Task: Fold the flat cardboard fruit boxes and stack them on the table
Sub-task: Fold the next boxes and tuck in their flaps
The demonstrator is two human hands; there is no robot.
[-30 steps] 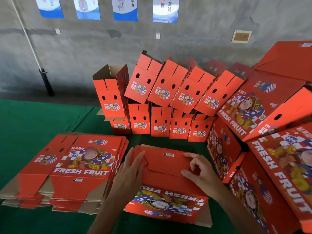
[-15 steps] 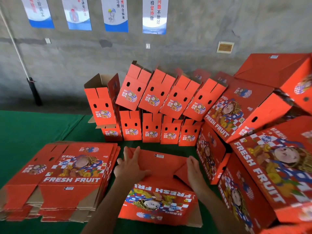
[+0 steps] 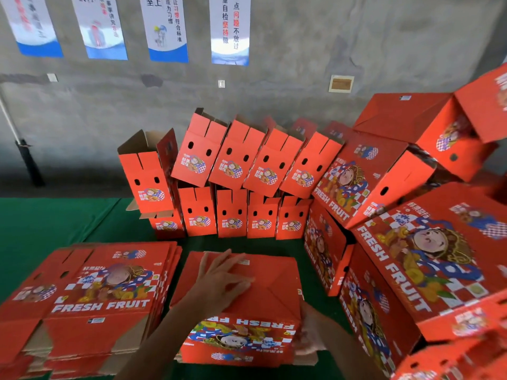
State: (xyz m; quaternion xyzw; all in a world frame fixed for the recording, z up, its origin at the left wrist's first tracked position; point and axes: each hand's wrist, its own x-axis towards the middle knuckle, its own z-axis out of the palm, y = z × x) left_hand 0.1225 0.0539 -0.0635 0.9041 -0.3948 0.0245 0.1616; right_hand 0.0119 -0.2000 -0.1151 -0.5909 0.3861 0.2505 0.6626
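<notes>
Green surface (image 3: pixel 55 223) is carrying a red box (image 3: pixel 274 286); left hand (image 3: pixel 222 281) is pressing flat on its flaps, right hand (image 3: pixel 310 333), blurred, is touching its side, grip unclear.

We see two bare forearms coming up from the bottom edge — no sleeves, no gloves on either. Left hand (image 3: pixel 222 281) has no ring or watch that we can make out; right hand (image 3: pixel 310 333) is motion-blurred — details unreadable.
</notes>
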